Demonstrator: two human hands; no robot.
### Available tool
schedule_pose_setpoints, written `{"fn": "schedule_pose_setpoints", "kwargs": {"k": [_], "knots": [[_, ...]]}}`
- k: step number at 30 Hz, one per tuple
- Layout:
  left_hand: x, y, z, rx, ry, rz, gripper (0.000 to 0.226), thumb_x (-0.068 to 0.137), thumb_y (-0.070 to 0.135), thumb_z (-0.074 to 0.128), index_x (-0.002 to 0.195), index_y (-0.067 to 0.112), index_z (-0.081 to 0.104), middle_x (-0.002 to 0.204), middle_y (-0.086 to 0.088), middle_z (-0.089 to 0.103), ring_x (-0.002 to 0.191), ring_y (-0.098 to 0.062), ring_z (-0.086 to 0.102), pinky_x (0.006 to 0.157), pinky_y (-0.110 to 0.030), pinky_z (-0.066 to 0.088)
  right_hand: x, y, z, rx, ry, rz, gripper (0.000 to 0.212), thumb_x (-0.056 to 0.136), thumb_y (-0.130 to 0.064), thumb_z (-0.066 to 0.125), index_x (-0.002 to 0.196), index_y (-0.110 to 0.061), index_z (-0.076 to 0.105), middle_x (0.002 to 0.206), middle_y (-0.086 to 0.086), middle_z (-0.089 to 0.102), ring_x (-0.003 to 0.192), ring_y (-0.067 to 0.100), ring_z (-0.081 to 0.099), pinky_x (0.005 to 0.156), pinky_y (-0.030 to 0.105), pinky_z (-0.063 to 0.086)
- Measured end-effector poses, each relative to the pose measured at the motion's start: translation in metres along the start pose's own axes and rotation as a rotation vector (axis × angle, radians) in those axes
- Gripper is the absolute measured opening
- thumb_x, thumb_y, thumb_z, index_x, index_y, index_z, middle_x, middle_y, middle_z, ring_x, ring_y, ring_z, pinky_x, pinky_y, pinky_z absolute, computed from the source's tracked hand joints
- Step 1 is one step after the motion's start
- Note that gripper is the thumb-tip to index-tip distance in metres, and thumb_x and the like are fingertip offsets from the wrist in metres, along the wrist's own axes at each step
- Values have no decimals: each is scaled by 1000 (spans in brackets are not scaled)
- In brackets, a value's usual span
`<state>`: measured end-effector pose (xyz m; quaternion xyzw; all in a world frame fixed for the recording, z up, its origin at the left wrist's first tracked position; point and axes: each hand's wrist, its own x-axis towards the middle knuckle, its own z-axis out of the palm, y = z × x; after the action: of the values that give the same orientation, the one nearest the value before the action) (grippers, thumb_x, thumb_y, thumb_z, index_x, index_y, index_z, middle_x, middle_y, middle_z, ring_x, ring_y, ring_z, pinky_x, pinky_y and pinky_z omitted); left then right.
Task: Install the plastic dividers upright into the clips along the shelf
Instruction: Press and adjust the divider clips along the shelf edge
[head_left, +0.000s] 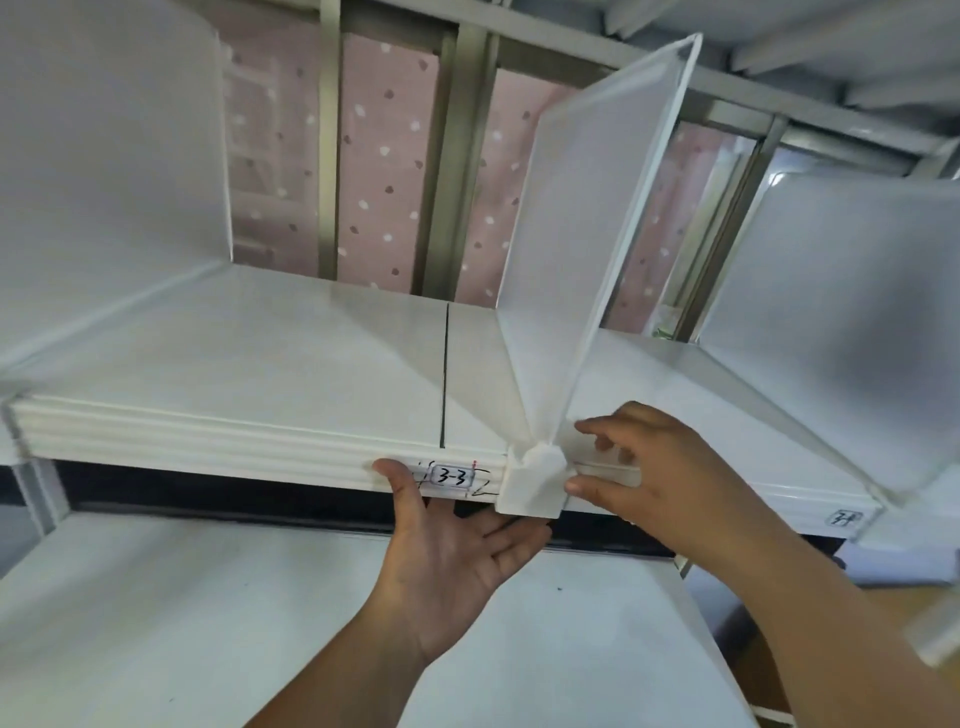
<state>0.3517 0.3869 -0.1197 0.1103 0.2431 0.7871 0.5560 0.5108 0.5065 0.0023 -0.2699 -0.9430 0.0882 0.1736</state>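
Note:
A frosted plastic divider (587, 218) stands upright on the white shelf (260, 358), its front lower corner seated in a white clip (535, 480) on the shelf's front rail. My right hand (654, 478) pinches the clip's right side, thumb on the rail and fingers behind the divider's foot. My left hand (457, 551) is spread open under the rail, thumb beside the "3-3" label (451, 477), fingertips under the clip. Two more dividers stand upright, one at the far left (104, 171) and one at the right (852, 312).
A dark seam (444, 374) splits the shelf boards left of the middle divider. A lower white shelf (208, 623) lies below my arms. Behind the shelf are metal uprights (467, 156) and pink dotted fabric (384, 156). Another label (844, 517) sits on the rail at right.

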Motion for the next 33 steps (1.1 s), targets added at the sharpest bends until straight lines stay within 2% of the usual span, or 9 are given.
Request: {"fn": "schedule_pose_setpoints", "kwargs": {"k": [3,6,8,12,17,21,23,27,33], "knots": [[2,-1,0,-20,-30,-16,132,52,102,59,156,22,48,149,-33,58,137,-52,58,108,-57,54,18,3,-4,-2,-166,-15,78,84,-54,76,153,-27,49,149,-17,48,138,2,39,112,20,31],[4,-1,2,-36,-74,-41,143,47,104,58,157,14,45,151,-35,55,138,-53,55,109,-57,53,23,1,-1,91,-272,-22,73,92,-43,74,156,-27,45,165,-17,31,152,-1,24,125,27,20],[5,0,3,-33,-95,-44,150,43,104,59,156,6,47,152,-33,55,139,-49,56,110,-52,54,24,3,4,50,-267,-35,69,95,-39,71,157,-25,43,167,-15,27,152,-3,18,124,24,17],[8,3,4,-36,-132,-54,159,30,100,69,153,1,52,155,-30,54,129,-40,58,107,-41,49,25,4,8,2,-219,-37,67,95,-36,71,155,-25,45,165,-15,31,151,-3,22,122,22,20],[11,3,2,-1,-126,-61,157,26,99,71,150,3,58,150,-29,59,116,-40,62,88,-35,58,26,3,10,-39,-175,-51,69,93,-40,73,155,-25,46,164,-14,33,151,1,27,121,21,23],[10,4,-1,7,-97,-53,149,31,96,75,149,6,59,140,-28,65,107,-42,66,76,-34,59,26,-1,12,-60,-126,-27,72,86,-51,76,149,-24,54,159,-16,43,146,5,40,111,18,31],[9,5,-5,6,-78,-45,144,35,94,77,149,6,59,139,-28,65,109,-42,65,75,-34,55,25,-3,15,-47,-85,-19,72,81,-57,77,143,-22,62,155,-16,50,141,8,48,109,23,38],[4,10,-10,-13,-64,-49,131,47,84,83,150,8,57,144,-26,64,115,-42,62,74,-32,53,24,-10,23,-40,-19,38,85,71,-69,75,141,-23,63,154,-15,51,140,11,50,111,28,41],[0,16,-21,-8,-52,-57,115,49,72,93,140,6,68,136,-25,71,115,-41,60,66,-32,58,24,-20,35,-118,79,99,104,56,-94,52,123,-17,73,130,-4,72,116,22,66,94,38,53]]}}
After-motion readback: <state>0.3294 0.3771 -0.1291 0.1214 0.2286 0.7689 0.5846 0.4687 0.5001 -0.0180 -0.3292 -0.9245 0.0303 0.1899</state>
